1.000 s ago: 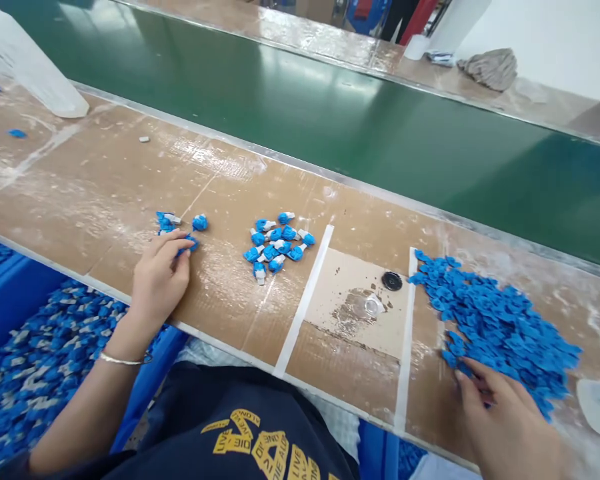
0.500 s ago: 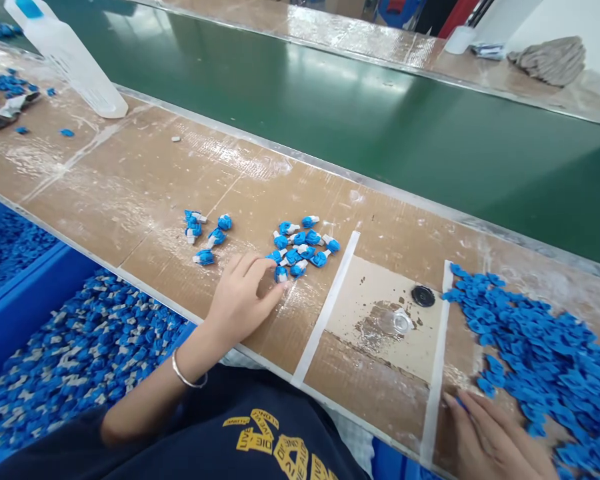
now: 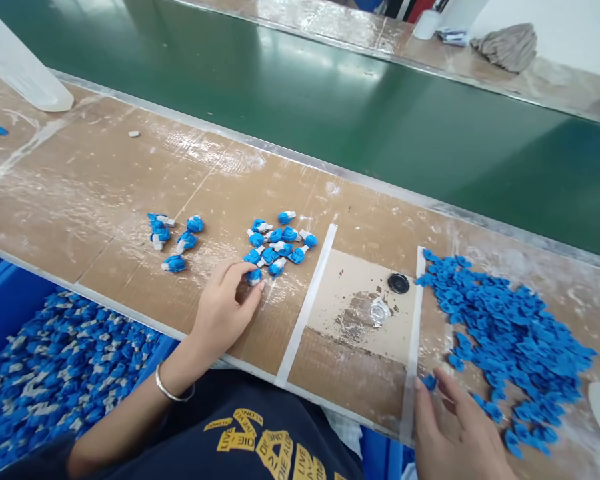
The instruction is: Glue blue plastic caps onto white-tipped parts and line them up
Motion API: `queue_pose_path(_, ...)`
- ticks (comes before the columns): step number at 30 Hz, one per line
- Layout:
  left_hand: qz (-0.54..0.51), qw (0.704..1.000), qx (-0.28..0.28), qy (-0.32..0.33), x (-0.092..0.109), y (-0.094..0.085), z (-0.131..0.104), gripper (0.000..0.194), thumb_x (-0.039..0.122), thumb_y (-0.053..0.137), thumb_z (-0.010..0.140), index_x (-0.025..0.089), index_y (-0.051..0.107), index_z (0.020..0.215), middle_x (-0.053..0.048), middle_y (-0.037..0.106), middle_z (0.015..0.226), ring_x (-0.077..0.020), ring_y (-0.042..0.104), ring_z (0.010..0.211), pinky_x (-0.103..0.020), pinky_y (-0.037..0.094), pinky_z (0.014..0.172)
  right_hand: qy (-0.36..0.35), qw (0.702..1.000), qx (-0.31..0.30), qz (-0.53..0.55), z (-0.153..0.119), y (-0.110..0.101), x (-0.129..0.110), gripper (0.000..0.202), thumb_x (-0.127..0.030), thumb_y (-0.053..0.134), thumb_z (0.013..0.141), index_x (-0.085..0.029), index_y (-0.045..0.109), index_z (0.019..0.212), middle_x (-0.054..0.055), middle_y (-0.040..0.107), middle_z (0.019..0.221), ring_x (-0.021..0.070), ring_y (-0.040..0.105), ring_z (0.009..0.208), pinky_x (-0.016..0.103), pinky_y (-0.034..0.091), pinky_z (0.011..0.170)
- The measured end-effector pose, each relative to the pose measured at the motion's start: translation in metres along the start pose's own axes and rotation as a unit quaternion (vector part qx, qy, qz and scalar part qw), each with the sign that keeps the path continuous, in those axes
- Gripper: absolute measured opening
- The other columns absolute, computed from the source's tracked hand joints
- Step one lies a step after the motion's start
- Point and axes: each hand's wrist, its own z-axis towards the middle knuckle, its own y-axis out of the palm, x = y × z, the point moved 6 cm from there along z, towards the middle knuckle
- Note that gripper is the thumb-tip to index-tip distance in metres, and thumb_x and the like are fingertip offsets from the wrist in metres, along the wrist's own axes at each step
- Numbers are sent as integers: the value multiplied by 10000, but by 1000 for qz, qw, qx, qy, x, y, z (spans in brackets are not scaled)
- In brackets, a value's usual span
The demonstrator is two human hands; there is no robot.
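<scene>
My left hand [image 3: 225, 307] rests on the brown worktop, its thumb and forefinger closed round a small blue-and-white piece [image 3: 254, 277] at the near edge of a group of like pieces [image 3: 270, 255]. Further left lies a smaller group of the same blue-and-white pieces [image 3: 186, 241]. At the lower right, my right hand [image 3: 457, 427] pinches one small blue cupped piece [image 3: 429, 382] between thumb and forefinger. Just beyond it spreads a large heap of loose blue pieces [image 3: 510, 327].
Between white tape strips lies a beige board [image 3: 325, 307] with a wet clear round part [image 3: 379, 311] and a black disc [image 3: 399, 283]. Behind runs a green belt [image 3: 305, 93]. A white bottle [image 3: 50, 93] leans in at left; a blue bin [image 3: 0, 293] of pieces stands below.
My right hand has turned and lifted slightly, bringing the blue piece in its fingertips into plain sight. My left hand stays at the same blue-and-white piece. The view has shifted right.
</scene>
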Motion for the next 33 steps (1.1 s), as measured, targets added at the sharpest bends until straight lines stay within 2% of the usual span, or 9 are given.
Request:
queue_pose_path(3,-51,998,26,-12,0,-4,-1,183,141,622,859,189,586,1032,-35,596,997,-158,598,872,-280,514,762,34,995,-8,93,19,-2,-15,384,-404,604,922,-154,634,1211,121,687,1095,293,665,926,400,515,813)
queue_pose_path(6,-206,974,-15,-92,-1,2,-4,187,172,646,851,215,590,1024,-20,588,985,-132,610,815,-238,528,671,-47,983,-12,178,41,2,-38,407,-301,632,916,-186,556,1299,92,671,1141,250,638,1025,383,489,909)
queue_pose_path(10,-431,870,-107,-214,10,20,-13,204,194,679,828,209,566,996,-2,602,866,-116,610,716,-183,517,528,-172,968,-47,178,60,17,-60,423,-235,589,941,-177,485,1347,80,680,1110,237,598,1084,387,448,951)
queue_pose_path(14,-543,779,-164,-268,29,33,-16,296,170,737,777,205,560,1012,0,638,889,-106,636,690,-176,533,532,-208,963,-80,153,63,29,-65,372,-212,565,950,-167,509,1315,82,683,1100,248,594,1051,412,443,931)
queue_pose_path(18,-617,691,-238,-291,50,50,-19,271,145,757,769,195,623,999,18,671,809,-82,662,727,-158,542,670,-117,949,-95,276,58,24,-64,395,-219,630,912,-211,540,1297,65,679,1122,224,596,1087,402,465,954)
queue_pose_path(22,-664,620,-288,-304,72,63,-25,199,199,712,839,183,669,1033,-17,713,806,-109,699,798,-161,542,711,78,843,-107,521,47,20,-63,411,-179,679,873,-261,576,1263,40,681,1160,188,632,1090,352,514,946)
queue_pose_path(24,-683,601,-284,-300,80,66,-26,159,222,693,862,185,681,1016,-24,717,826,-127,710,808,-164,543,682,138,781,-126,595,40,21,-67,379,-159,678,874,-268,603,1229,27,692,1146,168,651,1063,292,547,890)
queue_pose_path(27,-712,585,-264,-286,88,67,-25,171,207,708,853,202,672,1020,-24,711,915,-132,712,790,-175,548,662,168,733,-151,641,33,22,-73,352,-152,671,883,-277,620,1208,10,702,1131,144,664,1039,229,569,841)
queue_pose_path(33,-729,577,-248,-272,90,65,-25,249,144,714,839,213,648,1068,-18,684,967,-93,677,729,-181,540,659,165,734,-162,639,24,22,-79,381,-148,689,869,-292,612,1213,8,694,1152,134,651,1070,206,562,884)
